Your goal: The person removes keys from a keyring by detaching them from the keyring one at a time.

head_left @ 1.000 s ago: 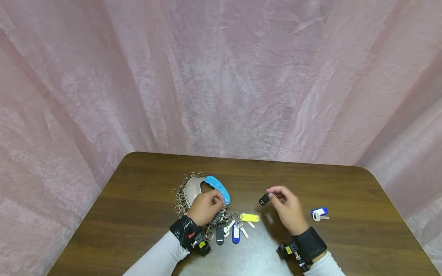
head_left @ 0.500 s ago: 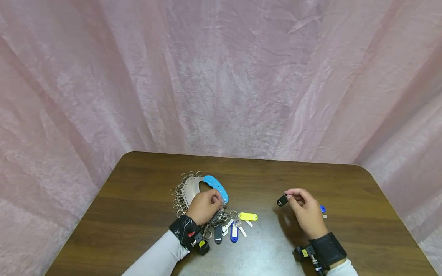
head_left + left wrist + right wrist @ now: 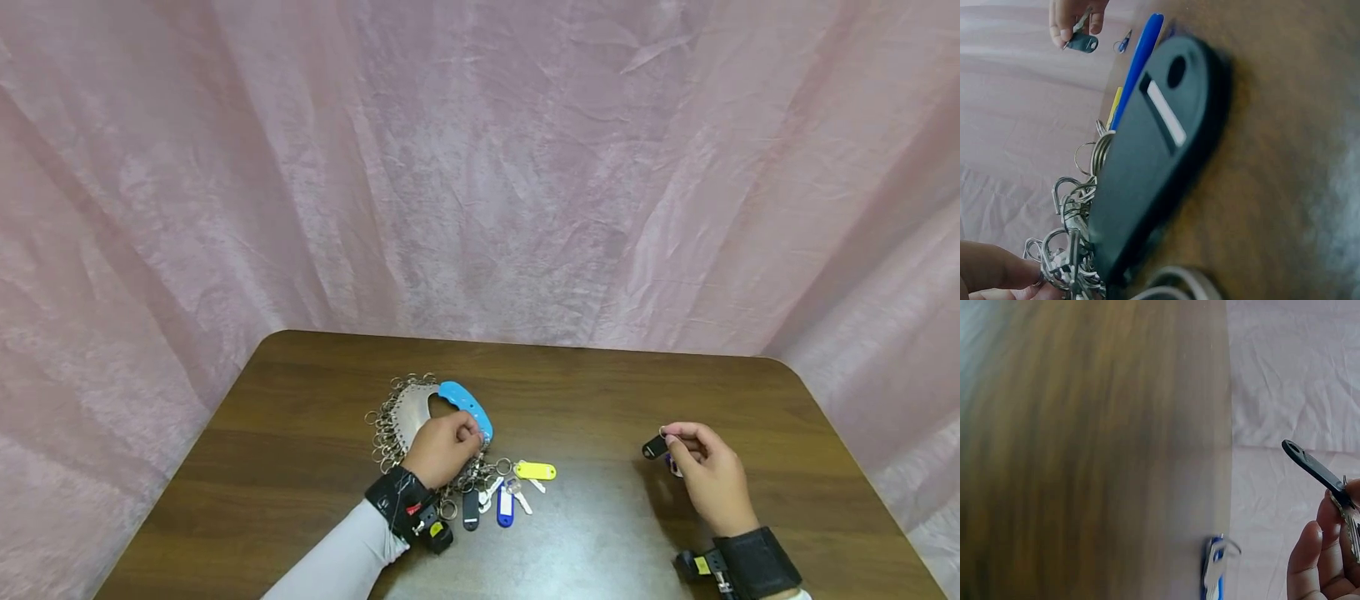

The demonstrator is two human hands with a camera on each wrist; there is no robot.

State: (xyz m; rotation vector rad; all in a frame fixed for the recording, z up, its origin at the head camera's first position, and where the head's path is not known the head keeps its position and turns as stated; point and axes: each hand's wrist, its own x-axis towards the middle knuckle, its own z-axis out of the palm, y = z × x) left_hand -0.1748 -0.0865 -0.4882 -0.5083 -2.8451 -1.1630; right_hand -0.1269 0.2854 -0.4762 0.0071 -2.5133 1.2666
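My right hand (image 3: 712, 479) pinches a black key tag (image 3: 655, 447) by its ring, above the table's right side. In the right wrist view a silver key (image 3: 1351, 531) hangs with it against the fingers. Below lies a blue key tag (image 3: 1215, 569) with a key, mostly hidden by the hand in the head view. My left hand (image 3: 441, 450) rests at a metal key carrier (image 3: 408, 412) with a blue handle (image 3: 468, 408). In the left wrist view its thumb and finger pinch one of the carrier's metal clips (image 3: 1072, 250).
Beside the carrier lie a yellow key tag (image 3: 536, 471), a blue tag (image 3: 506, 510) and a black tag (image 3: 470, 510), with keys. Several rings (image 3: 382, 437) line the carrier's outer edge. A pink curtain (image 3: 480, 208) hangs behind the brown table (image 3: 570, 375).
My right hand has moved to the right with the black key tag, now over the blue tag lying there. The left hand has stayed in place at the carrier.
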